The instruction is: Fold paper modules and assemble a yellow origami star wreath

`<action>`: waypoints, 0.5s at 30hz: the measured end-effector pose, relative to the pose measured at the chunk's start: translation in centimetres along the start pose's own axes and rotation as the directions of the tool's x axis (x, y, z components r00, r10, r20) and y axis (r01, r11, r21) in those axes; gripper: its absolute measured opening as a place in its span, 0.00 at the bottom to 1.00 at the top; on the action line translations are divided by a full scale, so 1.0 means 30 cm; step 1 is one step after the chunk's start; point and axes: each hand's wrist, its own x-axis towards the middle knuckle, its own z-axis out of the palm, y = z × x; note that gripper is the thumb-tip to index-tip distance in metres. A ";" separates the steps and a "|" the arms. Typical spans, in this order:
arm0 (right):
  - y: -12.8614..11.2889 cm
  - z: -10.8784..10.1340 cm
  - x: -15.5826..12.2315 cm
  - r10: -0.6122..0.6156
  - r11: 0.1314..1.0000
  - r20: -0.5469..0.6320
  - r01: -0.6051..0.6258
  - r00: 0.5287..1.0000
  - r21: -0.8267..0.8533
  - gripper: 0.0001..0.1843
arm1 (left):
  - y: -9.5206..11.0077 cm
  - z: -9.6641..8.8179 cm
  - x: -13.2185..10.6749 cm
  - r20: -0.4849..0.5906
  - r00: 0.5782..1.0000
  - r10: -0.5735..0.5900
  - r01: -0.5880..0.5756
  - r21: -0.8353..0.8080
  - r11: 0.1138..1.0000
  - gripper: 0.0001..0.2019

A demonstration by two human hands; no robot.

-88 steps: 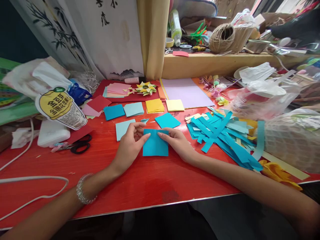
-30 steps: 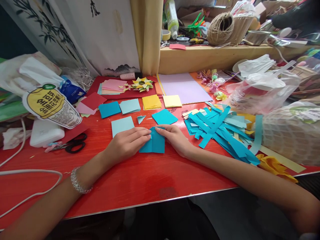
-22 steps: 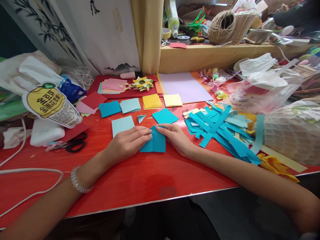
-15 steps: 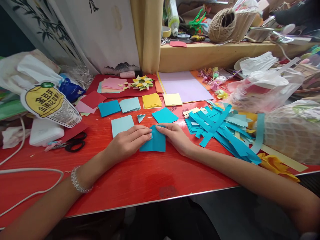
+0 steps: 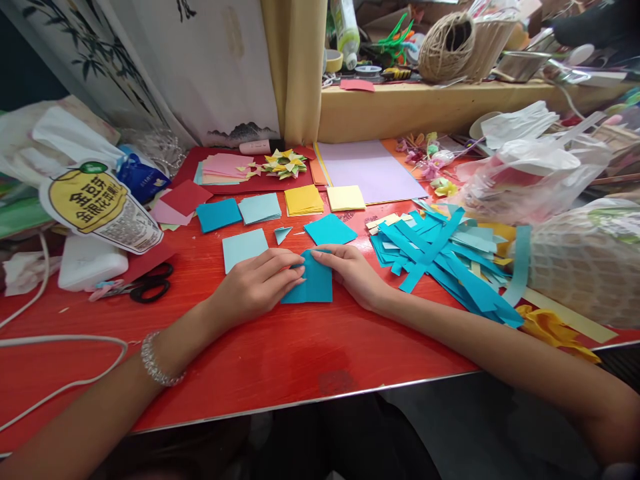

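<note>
Blue paper square point(image 5: 319, 283), head view: it's on the red counter point(image 5: 240, 373), our right hand point(image 5: 357, 275) pinching its top edge, thumb on the face. Our left hand point(image 5: 257, 283) lies over its left part, fingers bent; we can't tell if it's gripping. We see a blue sheet point(image 5: 330, 230) just beyond, light-blue square point(image 5: 244, 248) beside the left hand, blue strips point(image 5: 434, 257) piled right.

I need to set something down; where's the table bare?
Largest: red tabletop between held blue paper and front edge, flanked by left forearm and right forearm. Smaller: between black-handled scissors and left hand. Crowded: right, with blue paper strips and plastic bags; back, with coloured paper stacks.
</note>
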 end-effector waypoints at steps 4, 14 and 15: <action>-0.008 0.004 -0.002 0.023 0.999 -0.021 -0.022 1.000 0.034 0.10 | 0.004 0.000 -0.004 -0.021 0.995 -0.101 0.101 0.032 0.994 0.06; -0.020 0.014 -0.007 0.016 1.000 -0.081 -0.017 0.997 -0.007 0.09 | 0.029 0.006 0.012 0.060 0.967 -0.249 0.255 -0.305 0.917 0.05; -0.021 0.016 -0.007 0.016 1.000 -0.084 -0.018 0.996 -0.026 0.09 | 0.032 0.006 0.012 0.060 0.966 -0.250 0.256 -0.299 0.919 0.05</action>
